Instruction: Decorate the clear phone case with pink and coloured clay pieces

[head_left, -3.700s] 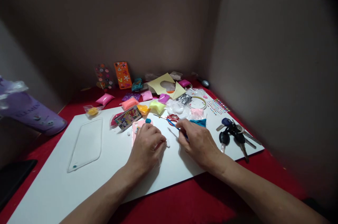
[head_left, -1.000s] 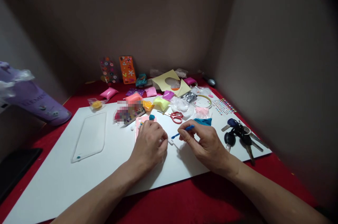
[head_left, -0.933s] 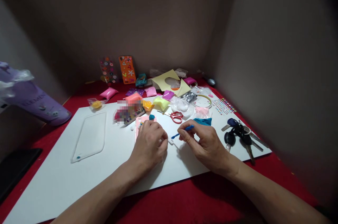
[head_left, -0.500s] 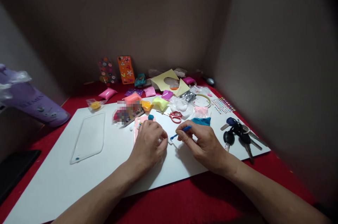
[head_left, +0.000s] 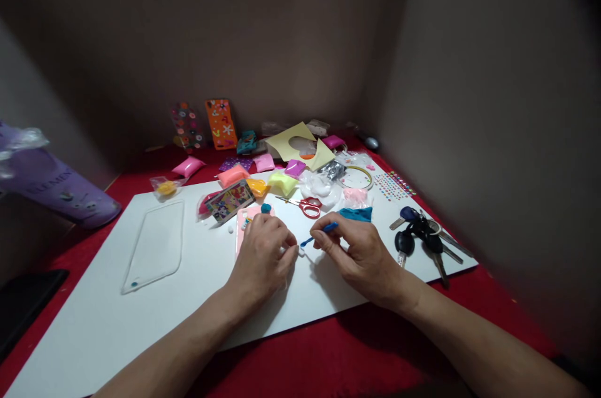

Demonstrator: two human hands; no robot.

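My right hand (head_left: 359, 251) pinches a thin blue tool (head_left: 328, 229), its tip pointing left and down. That tip meets a small white piece (head_left: 301, 251) at the fingertips of my left hand (head_left: 267, 251). My left hand's thumb and forefinger are pressed together on the white piece. Beneath and behind the left hand lies a pink phone case (head_left: 240, 229), partly hidden, with a dark teal lump (head_left: 266, 208) at its top edge. A small white ball (head_left: 230, 229) rests on the white board left of the case.
The white board (head_left: 154, 323) lies on a red cloth (head_left: 282, 367). On it are a clear case (head_left: 154, 248), red-handled scissors (head_left: 310, 208), coloured clay packets (head_left: 282, 183) and keys (head_left: 417, 235). A purple bottle (head_left: 70, 191) leans at the left.
The blue tool's tip has shifted slightly left, closer to my left fingertips and the white piece. The whole view has moved a little, so the objects appear slightly further left.
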